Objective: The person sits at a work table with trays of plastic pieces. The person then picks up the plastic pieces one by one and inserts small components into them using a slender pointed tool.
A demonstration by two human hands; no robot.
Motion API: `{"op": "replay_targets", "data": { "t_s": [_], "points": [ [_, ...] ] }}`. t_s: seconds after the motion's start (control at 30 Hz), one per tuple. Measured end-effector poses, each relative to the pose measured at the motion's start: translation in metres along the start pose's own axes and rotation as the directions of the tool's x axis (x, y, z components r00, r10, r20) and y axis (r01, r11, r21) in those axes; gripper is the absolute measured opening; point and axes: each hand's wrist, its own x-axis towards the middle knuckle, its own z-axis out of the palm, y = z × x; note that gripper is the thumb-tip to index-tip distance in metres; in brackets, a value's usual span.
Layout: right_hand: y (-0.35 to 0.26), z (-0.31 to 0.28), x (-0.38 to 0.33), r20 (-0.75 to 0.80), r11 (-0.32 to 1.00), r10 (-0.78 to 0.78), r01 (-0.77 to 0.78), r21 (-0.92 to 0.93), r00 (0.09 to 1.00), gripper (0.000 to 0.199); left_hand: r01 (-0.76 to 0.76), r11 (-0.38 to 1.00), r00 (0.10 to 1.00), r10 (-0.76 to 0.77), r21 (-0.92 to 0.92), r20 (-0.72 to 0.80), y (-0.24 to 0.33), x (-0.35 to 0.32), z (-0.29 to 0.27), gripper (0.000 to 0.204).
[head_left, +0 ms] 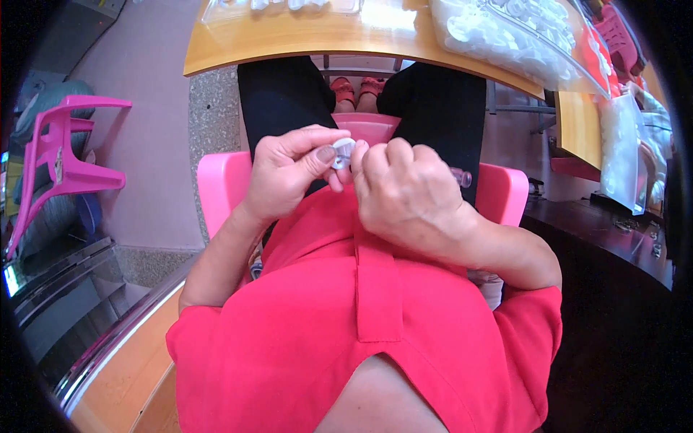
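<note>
Above my lap, my left hand (pixel 292 166) pinches a small round white plastic piece (pixel 342 153) between thumb and fingers. Close against it on the right is my right hand (pixel 408 184), its fingers wrapped round a slim tool with a translucent pinkish handle (pixel 462 177). Only the handle's end sticks out past the little-finger side; the working end is hidden in the fist, so I cannot tell its kind. The fingertips of both hands almost meet at the white piece.
Ahead is a wooden table (pixel 303 45) with a curved front edge. A clear tray (pixel 556 72) of many white plastic parts stands at its right, another clear tray (pixel 339 9) at its far side. I sit on a pink chair (pixel 220 189). A pink stool (pixel 68 169) stands at left.
</note>
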Motion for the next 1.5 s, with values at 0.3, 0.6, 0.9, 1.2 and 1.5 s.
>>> {"op": "replay_targets", "data": {
  "t_s": [0.3, 0.6, 0.9, 1.2, 1.5],
  "points": [
    [0.005, -0.009, 0.007, -0.137, 0.986, 0.150, -0.139, 0.092, 0.979, 0.038, 0.040, 0.980, 0.999, -0.040, -0.196, 0.005, 0.009, -0.001, -0.008, 0.029],
    [-0.001, -0.005, 0.006, -0.056, 0.996, 0.066, -0.063, 0.057, 0.996, 0.037, 0.061, 0.975, 0.998, -0.060, -0.215, 0.012, 0.007, -0.002, -0.009, 0.027],
    [0.002, -0.007, 0.008, 0.040, 0.998, -0.044, 0.045, -0.033, 0.998, 0.038, 0.053, 0.996, 0.997, -0.056, -0.068, -0.051, 0.008, 0.002, -0.003, 0.023],
    [0.018, -0.014, -0.014, -0.018, 0.926, 0.244, -0.228, 0.301, 0.970, 0.044, 0.040, 0.947, 0.999, -0.038, -0.320, 0.012, 0.003, 0.007, -0.005, 0.026],
    [0.018, -0.019, -0.022, 0.020, 0.899, 0.276, -0.266, 0.348, 0.961, 0.043, 0.020, 0.962, 0.999, -0.031, -0.273, -0.034, 0.004, 0.010, 0.013, 0.025]
  ]
}}
